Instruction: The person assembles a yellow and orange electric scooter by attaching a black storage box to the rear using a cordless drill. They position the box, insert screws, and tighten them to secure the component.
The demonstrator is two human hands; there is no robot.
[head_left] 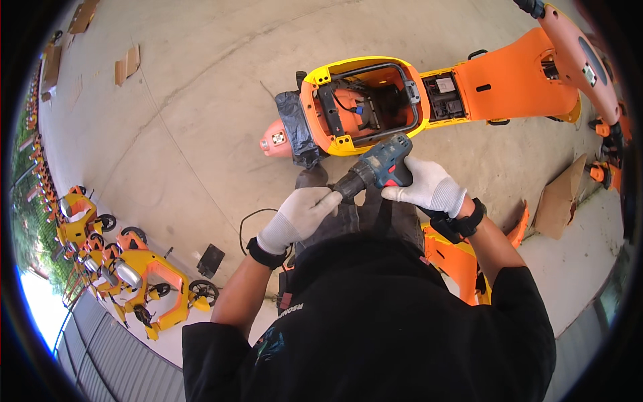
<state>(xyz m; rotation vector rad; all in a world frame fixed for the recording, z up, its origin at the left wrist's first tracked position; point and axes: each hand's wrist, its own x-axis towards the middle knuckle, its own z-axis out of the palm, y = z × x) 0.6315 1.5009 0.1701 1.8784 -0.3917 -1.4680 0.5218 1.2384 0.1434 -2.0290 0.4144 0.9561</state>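
My right hand (429, 185), in a white glove, is closed around the handle of a blue and black cordless drill (382, 163). The drill points down and to the left across my lap. At its front end, the gloved fingers of my left hand (299, 216) are closed on the tip; the bit itself is hidden by them. Just beyond the drill stands an orange and yellow scooter (514, 80) with its seat compartment uncovered. A grey metal frame rings the compartment (383, 100), and a blue connector (359, 110) on a black cable shows inside.
Several yellow-orange scooters (157, 285) stand at the left. A black flat piece (211, 260) lies on the concrete floor (201, 100) near them. Cardboard (561, 197) and an orange body panel (452, 258) lie to my right. More cardboard (127, 65) is at the far left.
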